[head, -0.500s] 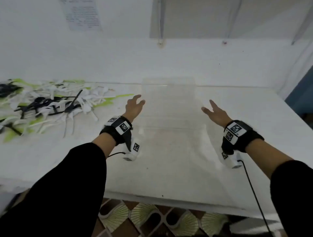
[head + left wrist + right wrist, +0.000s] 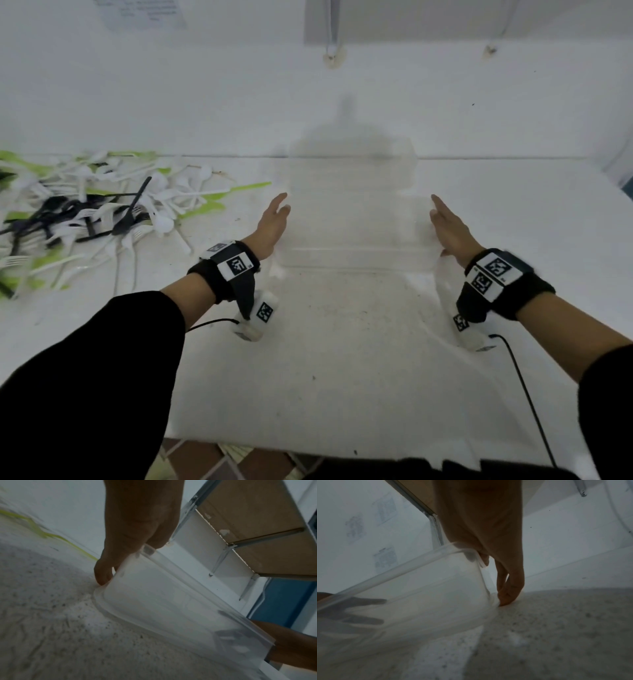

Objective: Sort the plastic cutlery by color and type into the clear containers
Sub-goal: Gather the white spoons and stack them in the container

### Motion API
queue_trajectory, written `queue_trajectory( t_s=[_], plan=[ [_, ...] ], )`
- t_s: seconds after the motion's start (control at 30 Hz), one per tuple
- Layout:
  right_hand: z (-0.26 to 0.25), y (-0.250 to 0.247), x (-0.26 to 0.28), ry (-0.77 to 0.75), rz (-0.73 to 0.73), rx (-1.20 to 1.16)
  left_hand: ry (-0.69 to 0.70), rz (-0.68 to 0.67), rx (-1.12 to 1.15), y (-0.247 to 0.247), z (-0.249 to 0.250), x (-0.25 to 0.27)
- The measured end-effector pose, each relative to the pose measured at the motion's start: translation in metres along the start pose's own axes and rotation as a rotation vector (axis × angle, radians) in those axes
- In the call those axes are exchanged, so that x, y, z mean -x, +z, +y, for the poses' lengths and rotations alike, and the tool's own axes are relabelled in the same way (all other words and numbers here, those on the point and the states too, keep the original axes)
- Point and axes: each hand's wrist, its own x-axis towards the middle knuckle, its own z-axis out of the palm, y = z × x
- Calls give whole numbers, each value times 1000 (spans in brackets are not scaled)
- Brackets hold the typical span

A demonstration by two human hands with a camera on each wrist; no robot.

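A stack of clear containers (image 2: 352,219) stands in the middle of the white table, close to the back wall. My left hand (image 2: 274,222) lies flat against its left side and my right hand (image 2: 448,226) flat against its right side, fingers straight. In the left wrist view the left hand (image 2: 137,527) points down beside the clear container (image 2: 171,608), fingertips near the table. The right wrist view shows the right hand (image 2: 488,527) likewise at the container's (image 2: 419,595) end. A mixed pile of white, black and green plastic cutlery (image 2: 102,212) lies at the far left.
The white table (image 2: 342,359) ends at a front edge near me, with tiled floor below. A white wall (image 2: 205,102) closes the back. A black cable (image 2: 527,394) trails from my right wrist. A green piece (image 2: 246,187) juts from the pile toward my left hand.
Both hands have closed in on the clear container stack. The left fingers, loosely curled before, now lie straight against its side, and the right hand also touches it.
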Motion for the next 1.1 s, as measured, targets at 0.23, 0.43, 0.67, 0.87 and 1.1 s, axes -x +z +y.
queue_trajectory(
  t_s=[0.23, 0.43, 0.67, 0.87, 1.1],
  plan=[
    [2, -11, 43, 17, -24, -1, -21, 17, 86, -6, -5, 40],
    [17, -15, 85, -4, -117, 57, -35, 20, 79, -9, -21, 87],
    [29, -3, 109, -35, -124, 140, -6, 43, 49, -11, -31, 112],
    [30, -5, 108, -108, -58, 344, 19, -1, -68, -17, -29, 118],
    [-11, 2, 116, -373, 153, 330, 129, 150, -18, -44, -26, 129]
  ],
)
